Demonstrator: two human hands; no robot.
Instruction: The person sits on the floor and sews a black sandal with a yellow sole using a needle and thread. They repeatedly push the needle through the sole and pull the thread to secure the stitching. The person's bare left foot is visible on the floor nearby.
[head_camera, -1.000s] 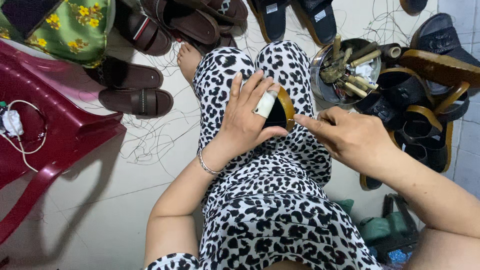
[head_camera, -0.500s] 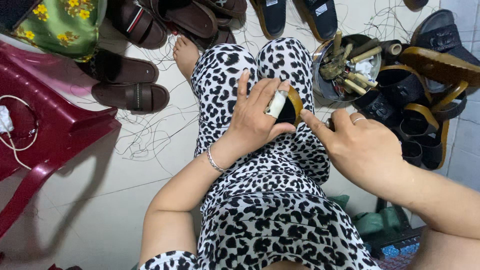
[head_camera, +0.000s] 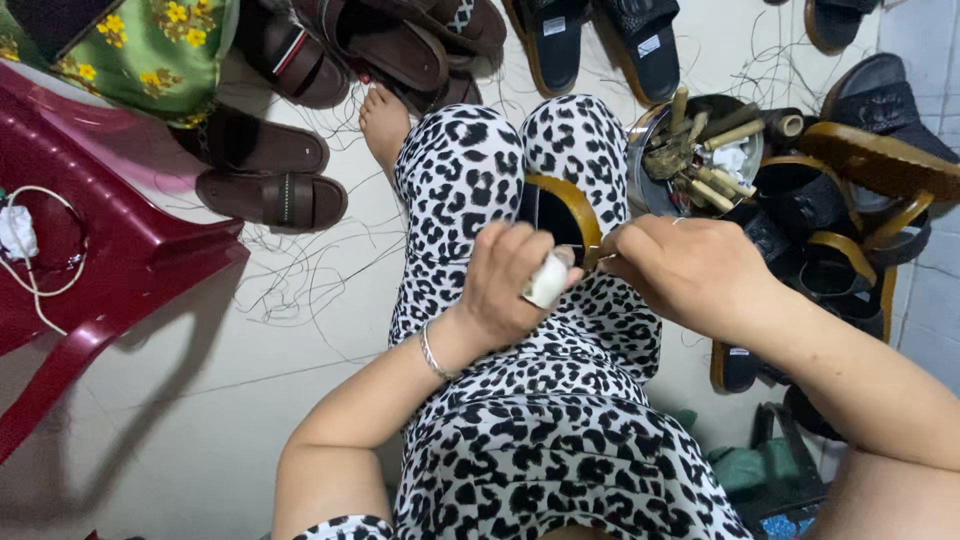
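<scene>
a: where do we have the sandal (head_camera: 562, 212) now?

b: it lies on our lap, on the spotted trousers (head_camera: 530, 420), between our two hands. its long axis runs from our knees back toward our belly, tan sole edge turned to our right.

a: and our left hand (head_camera: 512, 280)?

b: closed around the near end of the sandal, fingers curled over it. one finger is wrapped in white tape (head_camera: 547, 281), and it presses against the sole rim.

a: our right hand (head_camera: 690, 272)?

b: it sits just right of the sandal, fingers pinched narrow at the rim. something thin seems to be nipped there, but it is too small for us to tell what.

a: so which way does the sandal lie from those fingers?

b: straight to their left, touching. the pinch meets the sole edge side-on, across the long axis. our right hand is the nearer one to that edge; our left steadies from the near end.

a: what else is around the sandal?

b: beyond it and to the right, a metal bowl (head_camera: 650, 180) of tools; further right, a heap of dark sandals (head_camera: 850, 200). to its left, loose threads (head_camera: 300, 270) on the floor, brown slippers (head_camera: 270, 198) and a red chair (head_camera: 110, 260).
</scene>
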